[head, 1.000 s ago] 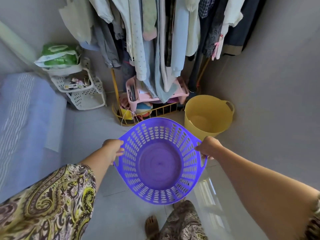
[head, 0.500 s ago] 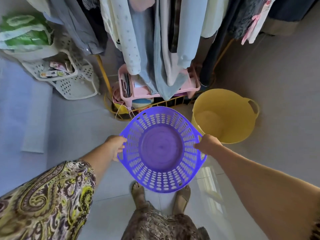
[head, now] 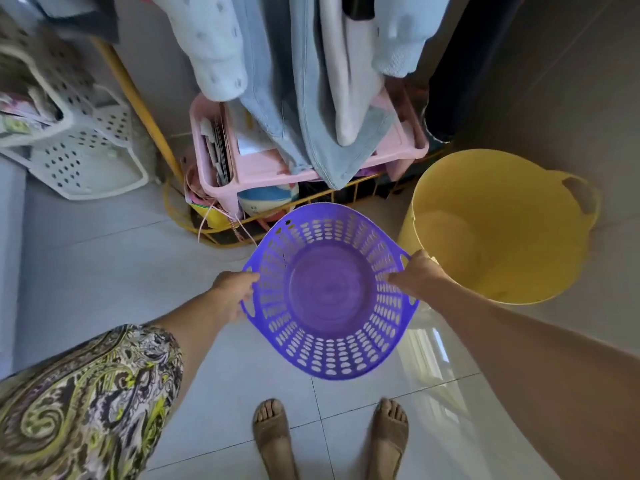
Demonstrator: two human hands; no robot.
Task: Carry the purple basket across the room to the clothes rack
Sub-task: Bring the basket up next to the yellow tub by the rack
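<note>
Purple basket point(head: 329, 292) hangs empty above the tiled floor point(head: 104, 265), held level between both hands just in front of the clothes rack point(head: 138, 109). The left hand point(head: 233, 294) is closed around the rim at its left handle; the right hand point(head: 417, 275) is curled over the rim at the right handle. A yellow tub point(head: 502, 226) stands just beside it on the right. The carry looks all but finished. What seems left is lowering the basket onto bare floor between the rack's base and the person's feet point(head: 273, 431), clear of the tub.
</note>
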